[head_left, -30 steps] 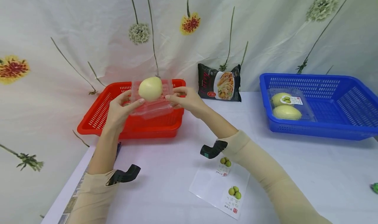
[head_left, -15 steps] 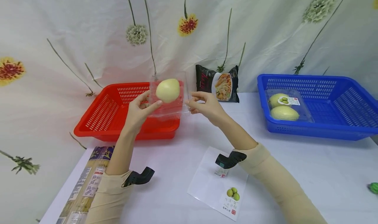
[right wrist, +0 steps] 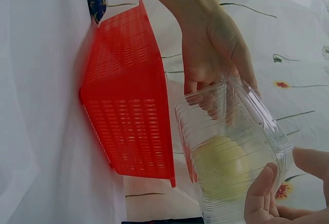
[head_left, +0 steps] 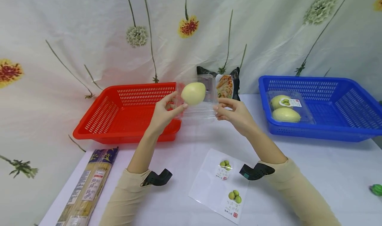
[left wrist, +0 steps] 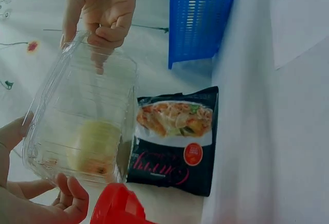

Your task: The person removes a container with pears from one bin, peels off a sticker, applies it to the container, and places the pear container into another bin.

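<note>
My left hand [head_left: 165, 112] grips the left end of a clear plastic box [head_left: 203, 111], its thumb on the near edge. At the other end, my right hand [head_left: 234, 115] pinches the rim between thumb and fingers. One smooth, pale yellow-green fruit [head_left: 193, 93] lies inside, towards the left end. The box is held up above the table, between the red basket and the noodle packet. In the left wrist view the fruit [left wrist: 95, 147] shows through the ribbed wall, near my left fingers. The right wrist view has both hands around the box [right wrist: 205, 111].
A red basket [head_left: 119, 133] stands behind on the left. The blue basket [head_left: 322, 128] at right holds a labelled clear box with two fruits [head_left: 286, 115]. A black noodle packet [head_left: 235, 83] leans at the back. Printed label sheet [head_left: 206, 183] and long noodle pack [head_left: 86, 189] lie in front.
Both hands have carried the box with the fruit to the right, from over the red basket to in front of the noodle packet. The long noodle pack has come into view.
</note>
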Available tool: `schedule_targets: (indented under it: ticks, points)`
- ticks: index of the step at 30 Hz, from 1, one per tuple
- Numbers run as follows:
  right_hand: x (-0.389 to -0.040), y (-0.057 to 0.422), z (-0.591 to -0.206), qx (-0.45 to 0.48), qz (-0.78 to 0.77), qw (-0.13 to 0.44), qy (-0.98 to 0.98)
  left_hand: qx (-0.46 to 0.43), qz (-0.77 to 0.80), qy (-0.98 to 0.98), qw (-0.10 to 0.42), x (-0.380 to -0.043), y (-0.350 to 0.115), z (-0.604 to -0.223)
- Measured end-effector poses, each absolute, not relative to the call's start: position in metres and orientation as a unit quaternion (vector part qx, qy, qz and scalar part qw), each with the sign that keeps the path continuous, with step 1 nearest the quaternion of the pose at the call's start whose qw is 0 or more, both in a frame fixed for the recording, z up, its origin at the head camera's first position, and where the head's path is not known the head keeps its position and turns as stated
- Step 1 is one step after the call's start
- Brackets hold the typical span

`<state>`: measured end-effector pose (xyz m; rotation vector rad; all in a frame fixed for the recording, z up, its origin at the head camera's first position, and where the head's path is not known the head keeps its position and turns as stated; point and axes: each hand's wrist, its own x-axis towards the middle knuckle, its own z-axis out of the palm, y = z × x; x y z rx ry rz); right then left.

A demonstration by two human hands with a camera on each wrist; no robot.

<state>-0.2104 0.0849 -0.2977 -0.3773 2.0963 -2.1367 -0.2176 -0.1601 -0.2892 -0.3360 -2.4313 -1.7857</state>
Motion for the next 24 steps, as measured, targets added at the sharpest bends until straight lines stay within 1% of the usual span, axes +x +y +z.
schedule_targets:
  ticks: [13, 24]
  points:
    - [-0.198, 0.125, -0.316, -0.088, -0.673, 0.052, 0.733, -0.125, -0.559, -0.819, 0.031, -0.22, -0.12, -0.31]
    - [-0.193, 0.144, -0.332, -0.071, -0.638, 0.059, 0.764, -0.151, -0.513, -0.842, 0.068, -0.21, -0.093, -0.335]
